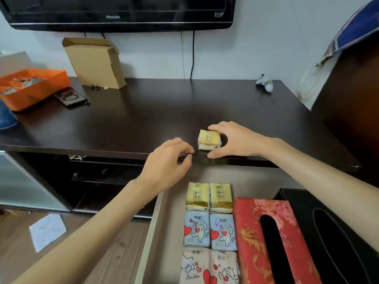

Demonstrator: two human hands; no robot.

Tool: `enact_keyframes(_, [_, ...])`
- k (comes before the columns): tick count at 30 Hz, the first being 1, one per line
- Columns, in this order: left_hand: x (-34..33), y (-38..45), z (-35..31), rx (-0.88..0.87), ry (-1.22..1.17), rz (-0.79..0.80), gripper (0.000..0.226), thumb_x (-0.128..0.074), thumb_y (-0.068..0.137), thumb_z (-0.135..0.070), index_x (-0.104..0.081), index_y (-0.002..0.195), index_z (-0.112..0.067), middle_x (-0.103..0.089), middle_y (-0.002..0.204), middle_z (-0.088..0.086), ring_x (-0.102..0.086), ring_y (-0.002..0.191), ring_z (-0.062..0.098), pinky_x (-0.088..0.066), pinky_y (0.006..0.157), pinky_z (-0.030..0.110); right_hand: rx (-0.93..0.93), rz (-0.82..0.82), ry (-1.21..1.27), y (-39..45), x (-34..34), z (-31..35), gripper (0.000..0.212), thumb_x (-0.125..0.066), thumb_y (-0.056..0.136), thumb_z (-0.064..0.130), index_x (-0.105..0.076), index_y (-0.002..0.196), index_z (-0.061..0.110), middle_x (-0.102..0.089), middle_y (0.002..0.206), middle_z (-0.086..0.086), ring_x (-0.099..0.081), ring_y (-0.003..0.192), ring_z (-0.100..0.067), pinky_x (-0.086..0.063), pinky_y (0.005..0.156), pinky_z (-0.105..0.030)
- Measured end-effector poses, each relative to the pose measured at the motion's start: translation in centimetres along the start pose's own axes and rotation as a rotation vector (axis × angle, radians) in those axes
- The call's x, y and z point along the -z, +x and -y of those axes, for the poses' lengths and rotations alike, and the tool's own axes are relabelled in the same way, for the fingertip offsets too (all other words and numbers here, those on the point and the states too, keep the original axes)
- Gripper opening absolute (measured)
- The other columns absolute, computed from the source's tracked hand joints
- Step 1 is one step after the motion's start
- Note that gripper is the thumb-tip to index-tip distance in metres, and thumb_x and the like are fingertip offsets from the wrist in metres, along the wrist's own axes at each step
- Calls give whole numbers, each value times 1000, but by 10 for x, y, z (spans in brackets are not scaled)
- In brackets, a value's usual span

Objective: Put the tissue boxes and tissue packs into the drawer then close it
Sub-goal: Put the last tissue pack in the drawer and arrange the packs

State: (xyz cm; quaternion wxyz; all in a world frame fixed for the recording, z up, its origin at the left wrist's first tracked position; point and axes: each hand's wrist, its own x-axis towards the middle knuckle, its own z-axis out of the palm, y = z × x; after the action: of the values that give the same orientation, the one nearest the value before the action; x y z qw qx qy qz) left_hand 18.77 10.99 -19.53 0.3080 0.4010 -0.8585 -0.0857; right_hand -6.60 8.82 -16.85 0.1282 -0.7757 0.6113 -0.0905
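Note:
A yellow tissue pack [208,140] lies on the dark tabletop [143,115] near its front edge. My right hand [235,140] curls around it, thumb at the near side and fingers at the far side. My left hand [170,160] hovers just left of the pack with fingers bent and nothing in it. Below, the open drawer [151,232] holds two yellow packs [209,196], two blue heart packs [210,229], two pale heart packs [209,267], a red tissue box [252,242] and a black tissue box [307,222].
An orange box [34,87] and a black device [70,97] sit at the table's back left, a cardboard box [96,62] leans on the wall, and a small toy [265,83] lies back right. A TV [123,13] hangs above. A paper sheet [47,231] lies on the floor.

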Motion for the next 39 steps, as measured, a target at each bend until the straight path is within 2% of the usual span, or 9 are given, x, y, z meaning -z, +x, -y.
enact_keyframes(3, [-1, 28, 4, -35, 4, -14, 23, -61, 90, -34, -66, 111, -27, -61, 113, -11, -52, 105, 8, -52, 83, 38, -16, -48, 65, -13, 0, -11, 99, -77, 76, 67, -39, 156, 25, -49, 149, 4, -46, 134, -16, -44, 106, -43])
enact_keyframes(7, [-12, 80, 6, -69, -67, 402, 64, -71, 82, -48, -50, 140, -29, -35, 156, -1, -23, 144, 18, -26, 111, 36, -62, -98, 83, -40, 4, -23, 91, -76, 77, 68, -46, 152, 26, -49, 150, 7, -43, 137, -13, -42, 109, -42])
enact_keyframes(9, [-22, 99, 10, -44, -25, 564, 75, -73, 81, -49, -42, 147, -30, -34, 158, -1, -27, 144, 21, -26, 111, 35, -42, -153, 103, -54, 0, -21, 77, -76, 81, 62, -53, 146, 27, -51, 148, 9, -43, 135, -11, -43, 109, -44])
enact_keyframes(11, [-29, 107, 14, -33, 32, 632, 74, -74, 80, -50, -46, 144, -28, -48, 145, -3, -44, 131, 20, -37, 103, 33, -1, -222, 136, -71, -8, -14, 60, -76, 86, 54, -60, 137, 27, -56, 138, 11, -48, 126, -9, -46, 103, -44])
enact_keyframes(15, [-22, 94, 7, -87, 79, 546, 57, -79, 74, -48, -59, 124, -30, -58, 115, -5, -56, 105, 19, -48, 86, 37, 75, -284, 158, -109, -30, 4, 36, -74, 90, 40, -67, 124, 28, -61, 122, 18, -53, 115, -7, -49, 95, -42])
enact_keyframes(21, [2, 13, -9, -151, -26, 387, 53, -73, 68, -60, -56, 114, -38, -55, 109, -18, -54, 99, 5, -49, 80, 27, 82, -175, 172, -165, -58, 7, 31, -65, 92, 52, -65, 120, 37, -56, 121, 28, -50, 121, 3, -47, 98, -31])
enact_keyframes(29, [-37, -33, 6, -118, 106, 464, 62, -80, 73, -53, -51, 125, -33, -51, 119, -15, -47, 109, 6, -44, 76, 23, 55, -97, 135, -188, -74, 10, 42, -56, 99, 52, -55, 139, 39, -44, 136, 32, -36, 132, 9, -42, 107, -32])
enact_keyframes(32, [-43, -35, 11, -100, 83, 516, 66, -80, 72, -56, -51, 126, -32, -48, 117, -16, -48, 111, 8, -47, 83, 27, 46, -78, 128, -191, -74, 11, 43, -54, 101, 52, -53, 142, 39, -42, 138, 32, -34, 134, 9, -42, 108, -37])
enact_keyframes(39, [-10, -55, -19, -45, 3, 481, 64, -69, 81, -58, -48, 137, -33, -42, 145, -13, -39, 129, 6, -48, 95, 32, 22, -84, 125, -218, -66, 25, 46, -53, 101, 54, -51, 143, 38, -36, 147, 27, -27, 137, 11, -37, 109, -30])
